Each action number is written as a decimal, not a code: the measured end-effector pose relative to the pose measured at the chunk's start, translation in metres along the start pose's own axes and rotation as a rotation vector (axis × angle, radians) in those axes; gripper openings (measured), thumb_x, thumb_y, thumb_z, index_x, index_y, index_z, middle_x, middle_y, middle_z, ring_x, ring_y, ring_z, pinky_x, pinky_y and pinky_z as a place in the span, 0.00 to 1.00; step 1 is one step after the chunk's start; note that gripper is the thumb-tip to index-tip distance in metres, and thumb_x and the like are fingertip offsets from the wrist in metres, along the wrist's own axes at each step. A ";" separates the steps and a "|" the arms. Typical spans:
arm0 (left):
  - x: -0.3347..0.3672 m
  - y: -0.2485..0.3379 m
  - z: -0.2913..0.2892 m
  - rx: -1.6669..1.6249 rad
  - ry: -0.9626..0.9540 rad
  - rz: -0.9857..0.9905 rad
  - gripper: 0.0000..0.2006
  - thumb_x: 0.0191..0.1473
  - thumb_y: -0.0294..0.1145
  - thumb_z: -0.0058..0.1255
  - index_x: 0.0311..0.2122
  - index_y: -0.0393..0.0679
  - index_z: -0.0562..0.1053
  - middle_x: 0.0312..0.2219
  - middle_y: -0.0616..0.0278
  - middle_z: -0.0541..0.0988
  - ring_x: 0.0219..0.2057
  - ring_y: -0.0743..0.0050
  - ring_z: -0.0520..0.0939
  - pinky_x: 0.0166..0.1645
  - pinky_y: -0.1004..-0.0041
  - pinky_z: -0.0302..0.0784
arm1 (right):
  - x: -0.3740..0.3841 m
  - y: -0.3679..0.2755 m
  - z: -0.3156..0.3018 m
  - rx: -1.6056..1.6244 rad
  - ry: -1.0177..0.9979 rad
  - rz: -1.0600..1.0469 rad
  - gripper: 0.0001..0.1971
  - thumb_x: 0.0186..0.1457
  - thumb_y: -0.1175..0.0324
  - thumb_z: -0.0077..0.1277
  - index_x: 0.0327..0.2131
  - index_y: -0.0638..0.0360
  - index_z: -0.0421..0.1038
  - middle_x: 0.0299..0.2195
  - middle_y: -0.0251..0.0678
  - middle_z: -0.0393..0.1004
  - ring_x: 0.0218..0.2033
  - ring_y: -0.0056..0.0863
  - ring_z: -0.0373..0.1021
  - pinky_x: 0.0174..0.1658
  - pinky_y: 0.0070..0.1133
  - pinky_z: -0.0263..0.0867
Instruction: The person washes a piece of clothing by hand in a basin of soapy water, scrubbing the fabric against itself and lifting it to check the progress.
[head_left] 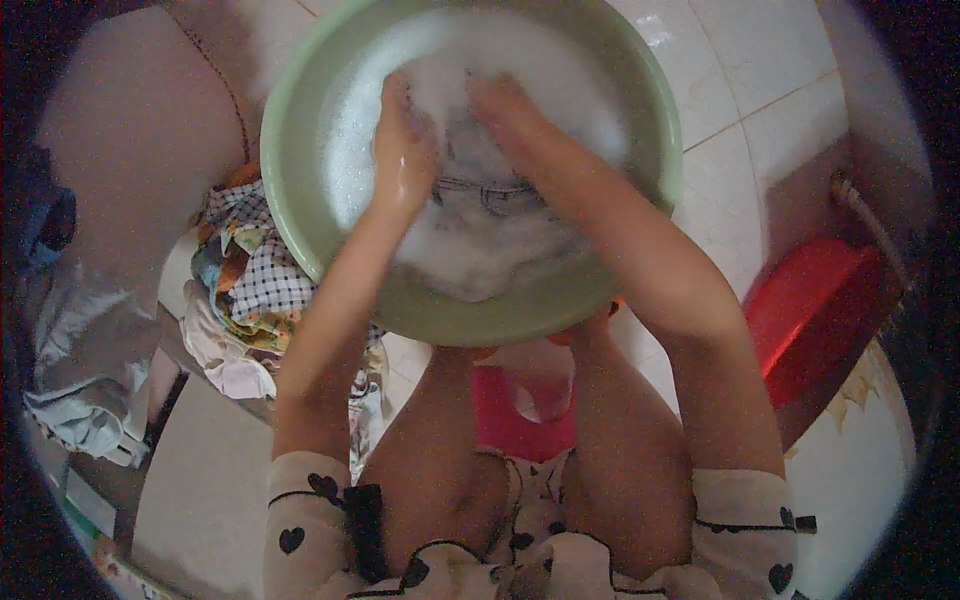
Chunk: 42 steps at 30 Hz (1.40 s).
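Observation:
A round light-green basin [296, 235] in front of me holds white, foamy water. Lying in the suds is a wet, pale grey garment [470, 160] with dark trim lines. My left hand [405, 145] is closed on the garment's left side, its fingertips partly covered by foam. On the other side, my right hand [508, 115] also grips the cloth, with its fingers blurred and half sunk in suds. The garment's lower part spreads in the water below both hands.
Left of the basin lies a heap of clothes [265, 285], checked, patterned and plain. Farther left is a light grey cloth [85, 410]. A red basin-like object [815, 300] leans at the right. Between my legs is a bright pink object [500, 410]. Pale tiles [770, 80] cover the floor.

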<state>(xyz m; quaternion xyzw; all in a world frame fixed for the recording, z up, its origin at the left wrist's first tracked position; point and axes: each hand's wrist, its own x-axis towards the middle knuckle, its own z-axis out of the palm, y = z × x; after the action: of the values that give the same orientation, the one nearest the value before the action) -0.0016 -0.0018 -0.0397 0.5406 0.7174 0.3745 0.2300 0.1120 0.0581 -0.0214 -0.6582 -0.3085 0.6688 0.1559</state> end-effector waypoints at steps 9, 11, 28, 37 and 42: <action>0.011 -0.001 -0.030 -0.063 -0.104 -0.031 0.09 0.46 0.31 0.48 0.33 0.40 0.73 0.28 0.52 0.76 0.29 0.54 0.76 0.33 0.68 0.71 | -0.025 0.018 0.037 0.355 -0.343 -0.030 0.18 0.52 0.61 0.40 0.45 0.60 0.61 0.39 0.35 0.67 0.38 0.25 0.63 0.40 0.26 0.61; 0.008 0.014 -0.015 -0.189 -0.064 -0.149 0.07 0.46 0.28 0.44 0.31 0.42 0.73 0.28 0.55 0.76 0.29 0.56 0.77 0.32 0.70 0.71 | -0.013 0.022 0.029 -0.012 -0.237 -0.138 0.17 0.53 0.61 0.39 0.44 0.57 0.62 0.38 0.36 0.68 0.38 0.26 0.64 0.41 0.27 0.61; 0.026 -0.039 -0.012 -0.108 -0.236 -0.237 0.13 0.46 0.35 0.50 0.37 0.42 0.67 0.22 0.62 0.68 0.24 0.73 0.69 0.29 0.73 0.65 | 0.028 0.010 -0.037 -0.705 0.211 -0.666 0.16 0.49 0.66 0.40 0.43 0.60 0.63 0.38 0.47 0.68 0.40 0.47 0.64 0.46 0.35 0.58; 0.012 -0.044 -0.012 0.465 -0.391 -0.188 0.12 0.41 0.29 0.49 0.35 0.41 0.68 0.27 0.50 0.73 0.30 0.53 0.75 0.32 0.60 0.68 | 0.041 0.020 -0.017 -1.154 0.041 -0.575 0.18 0.44 0.70 0.44 0.42 0.65 0.64 0.40 0.50 0.67 0.40 0.44 0.66 0.44 0.34 0.61; -0.009 0.051 -0.012 -0.145 -0.132 -0.159 0.09 0.39 0.24 0.49 0.30 0.42 0.71 0.23 0.51 0.75 0.24 0.57 0.76 0.26 0.66 0.69 | 0.036 0.021 -0.005 0.667 -0.619 0.174 0.12 0.48 0.63 0.44 0.35 0.60 0.67 0.31 0.38 0.69 0.35 0.33 0.66 0.39 0.29 0.63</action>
<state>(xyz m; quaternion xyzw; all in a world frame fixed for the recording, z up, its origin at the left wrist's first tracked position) 0.0228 -0.0071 0.0069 0.4875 0.7122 0.3696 0.3444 0.1181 0.0657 -0.0621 -0.3649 -0.0522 0.9072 0.2028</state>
